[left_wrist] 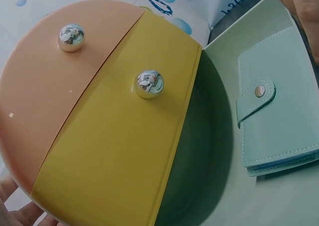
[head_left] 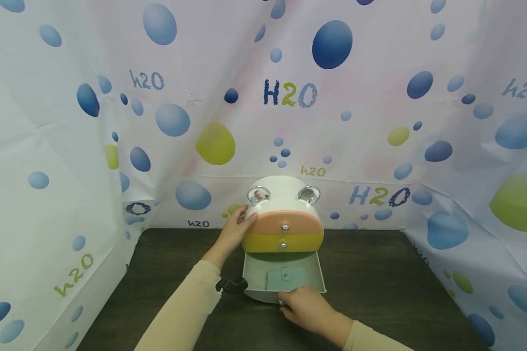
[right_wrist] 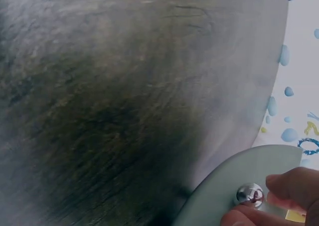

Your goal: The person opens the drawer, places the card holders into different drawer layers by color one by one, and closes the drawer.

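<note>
A rounded drawer box (head_left: 277, 195) with a white top stands on the table. Its orange drawer (head_left: 268, 222) and yellow drawer (head_left: 263, 242) are closed, and each has a silver knob. The pale green bottom drawer (head_left: 253, 273) is pulled out, with a mint-green snap wallet (head_left: 296, 279) lying inside. My left hand (head_left: 234, 231) rests against the box's left side, its thumb by the orange front; in the left wrist view its fingers are partly hidden behind the box. With thumb and finger, my right hand (head_left: 308, 308) pinches the silver knob (right_wrist: 250, 194) of the green drawer.
Two silver ring-shaped pieces (head_left: 309, 194) stick up from the box's top corners. The dark wooden table (head_left: 377, 282) reaches out on both sides. A curtain (head_left: 254, 122) printed with bubbles hangs behind and at the sides. A black band (head_left: 233, 285) is on the left wrist.
</note>
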The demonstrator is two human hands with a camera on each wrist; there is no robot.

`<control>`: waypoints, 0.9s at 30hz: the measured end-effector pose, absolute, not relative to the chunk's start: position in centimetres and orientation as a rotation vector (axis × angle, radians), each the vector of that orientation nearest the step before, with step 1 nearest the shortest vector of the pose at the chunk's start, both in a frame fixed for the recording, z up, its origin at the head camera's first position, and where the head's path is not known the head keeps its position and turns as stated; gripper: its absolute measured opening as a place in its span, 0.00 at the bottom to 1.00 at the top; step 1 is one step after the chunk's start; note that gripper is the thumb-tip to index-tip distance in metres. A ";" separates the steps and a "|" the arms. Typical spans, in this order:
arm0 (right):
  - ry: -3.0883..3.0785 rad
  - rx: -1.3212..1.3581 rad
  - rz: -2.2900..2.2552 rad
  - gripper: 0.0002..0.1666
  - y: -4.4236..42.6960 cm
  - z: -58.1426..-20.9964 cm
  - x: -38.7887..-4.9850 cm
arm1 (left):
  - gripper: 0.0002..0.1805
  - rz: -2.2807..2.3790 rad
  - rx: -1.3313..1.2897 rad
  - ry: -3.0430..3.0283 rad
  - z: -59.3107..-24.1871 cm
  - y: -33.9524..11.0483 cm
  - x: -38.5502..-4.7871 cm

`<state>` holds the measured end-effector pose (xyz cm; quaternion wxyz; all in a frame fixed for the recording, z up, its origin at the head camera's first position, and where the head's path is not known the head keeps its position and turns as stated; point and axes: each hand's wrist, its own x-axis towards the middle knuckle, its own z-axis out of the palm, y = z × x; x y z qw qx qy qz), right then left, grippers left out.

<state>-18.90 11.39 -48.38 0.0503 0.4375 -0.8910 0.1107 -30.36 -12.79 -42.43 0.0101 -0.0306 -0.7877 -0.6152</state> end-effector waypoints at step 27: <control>-2.353 1.188 0.295 0.19 12.5 -51.5 -20.1 | 0.44 -1.927 -0.126 -2.478 -42.5 -12.9 -30.2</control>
